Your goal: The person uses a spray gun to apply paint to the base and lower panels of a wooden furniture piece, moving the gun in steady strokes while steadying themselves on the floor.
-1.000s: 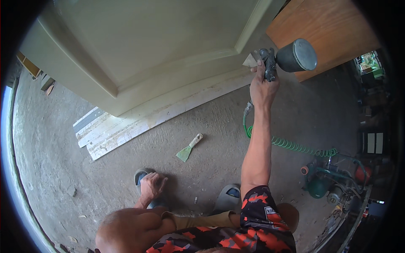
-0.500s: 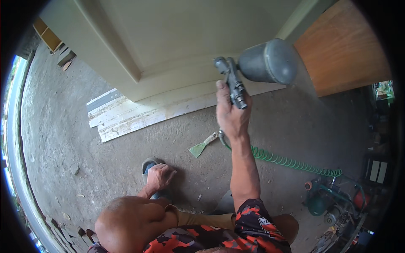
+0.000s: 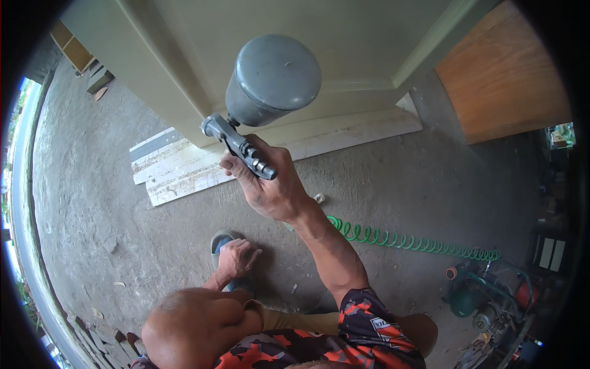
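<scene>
My right hand (image 3: 270, 184) is wrapped round the handle of a metal spray gun (image 3: 236, 144). The gun's grey paint cup (image 3: 276, 74) sits on top, and its nozzle points left along the lower part of a beige-green framed panel (image 3: 295, 43). Curled in loosely with nothing in it, my left hand (image 3: 238, 258) hangs over my left shin, by the grey shoe (image 3: 222, 237). A green coiled hose (image 3: 399, 241) runs from beneath my right wrist toward the lower right. My forearm covers most of a scraper (image 3: 319, 198); the end of its handle shows.
Long white boards (image 3: 184, 178) lie on the concrete floor under the panel's lower edge. A brown wooden sheet (image 3: 504, 86) leans at the upper right. An air compressor (image 3: 464, 300) stands at the lower right, where the hose ends.
My right hand has swung the spray gun left across the panel's lower part, toward its left frame. The forearm now covers most of the scraper. My left hand stays put.
</scene>
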Available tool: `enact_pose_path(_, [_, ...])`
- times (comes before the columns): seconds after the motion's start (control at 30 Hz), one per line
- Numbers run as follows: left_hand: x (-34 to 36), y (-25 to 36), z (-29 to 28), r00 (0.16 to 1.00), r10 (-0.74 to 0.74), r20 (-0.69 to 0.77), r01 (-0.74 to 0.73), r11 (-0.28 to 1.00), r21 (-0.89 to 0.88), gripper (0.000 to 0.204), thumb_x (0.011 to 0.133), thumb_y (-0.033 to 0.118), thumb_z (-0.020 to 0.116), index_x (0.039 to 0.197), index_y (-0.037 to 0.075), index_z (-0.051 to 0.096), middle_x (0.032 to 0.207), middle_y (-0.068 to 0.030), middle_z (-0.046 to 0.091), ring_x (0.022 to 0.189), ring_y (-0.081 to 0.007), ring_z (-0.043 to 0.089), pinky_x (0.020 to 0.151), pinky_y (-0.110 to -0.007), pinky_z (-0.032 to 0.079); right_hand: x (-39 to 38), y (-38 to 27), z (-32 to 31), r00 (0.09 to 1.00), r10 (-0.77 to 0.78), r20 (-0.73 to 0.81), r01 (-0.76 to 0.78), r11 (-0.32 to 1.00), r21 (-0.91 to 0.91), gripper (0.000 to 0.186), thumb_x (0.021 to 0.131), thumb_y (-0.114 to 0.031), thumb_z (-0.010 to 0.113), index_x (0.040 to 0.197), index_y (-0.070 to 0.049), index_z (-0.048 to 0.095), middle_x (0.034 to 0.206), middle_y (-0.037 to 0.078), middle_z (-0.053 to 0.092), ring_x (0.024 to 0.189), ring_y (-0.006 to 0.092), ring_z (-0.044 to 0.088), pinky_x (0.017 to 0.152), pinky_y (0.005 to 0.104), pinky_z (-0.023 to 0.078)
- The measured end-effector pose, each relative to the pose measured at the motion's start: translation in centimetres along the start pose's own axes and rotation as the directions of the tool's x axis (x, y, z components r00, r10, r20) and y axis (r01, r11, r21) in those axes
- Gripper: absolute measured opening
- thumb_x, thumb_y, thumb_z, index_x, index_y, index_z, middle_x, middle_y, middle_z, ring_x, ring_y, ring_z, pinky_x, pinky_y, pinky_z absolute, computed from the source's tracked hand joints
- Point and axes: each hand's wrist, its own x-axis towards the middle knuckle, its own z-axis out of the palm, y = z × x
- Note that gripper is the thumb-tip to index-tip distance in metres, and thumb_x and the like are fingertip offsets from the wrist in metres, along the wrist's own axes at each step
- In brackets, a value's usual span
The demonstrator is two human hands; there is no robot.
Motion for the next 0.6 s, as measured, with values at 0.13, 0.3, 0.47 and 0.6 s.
enact_pose_path(0.13, [0.1, 0.1, -0.3, 1.000, 0.012, -0.008, -0.012, 1.000, 0.009, 0.021, 0.096, 0.026, 0.086, 0.091, 0.009, 0.074, 0.086, -0.0113, 0.073, 0.081, -0.0337, 0.072, 0.072, -0.045, 0.058, -0.8, -0.1, -2.5, 0.997, 0.069, -0.018, -0.071, 0.988, -0.138, 0.034, 0.113, -0.032, 0.075, 0.105, 0.000, 0.069, 0.065, -0.003, 0.053, 0.058, 0.0077, 0.048, 0.052, 0.0339, 0.040])
enact_pose_path(0.3, [0.2, 0.3, -0.4, 1.000, 0.024, -0.001, -0.024, 0.999, 0.021, 0.021, 0.095, 0.025, 0.087, 0.090, 0.008, 0.074, 0.085, -0.0117, 0.072, 0.079, -0.0345, 0.071, 0.071, -0.046, 0.057, -1.3, 1.2, -7.8, 0.969, 0.047, -0.244, -0.115, 0.955, -0.273, 0.033, 0.114, -0.033, 0.074, 0.105, -0.002, 0.069, 0.064, 0.002, 0.059, 0.056, 0.0116, 0.058, 0.052, 0.0345, 0.043])
enact_pose_path(0.47, [0.5, 0.5, -0.2, 0.999, 0.040, -0.003, -0.040, 0.999, 0.021, 0.021, 0.094, 0.023, 0.088, 0.089, 0.008, 0.074, 0.083, -0.0121, 0.072, 0.078, -0.0353, 0.071, 0.071, -0.046, 0.057, -1.1, 2.7, -14.8, 0.904, 0.007, -0.428, -0.151, 0.941, -0.302, 0.033, 0.113, -0.031, 0.075, 0.100, -0.001, 0.070, 0.072, 0.000, 0.063, 0.062, 0.0090, 0.057, 0.055, 0.0321, 0.044])
enact_pose_path(0.6, [0.3, 0.4, -0.1, 1.000, 0.017, -0.003, -0.017, 0.999, 0.028, 0.022, 0.093, 0.023, 0.088, 0.086, 0.008, 0.074, 0.082, -0.0129, 0.071, 0.077, -0.0361, 0.071, 0.070, -0.047, 0.057, -0.6, 2.8, -19.8, 0.832, -0.055, -0.551, -0.190, 0.907, -0.377, 0.032, 0.115, -0.029, 0.073, 0.094, -0.006, 0.065, 0.069, -0.006, 0.054, 0.058, 0.0037, 0.050, 0.049, 0.0272, 0.039])
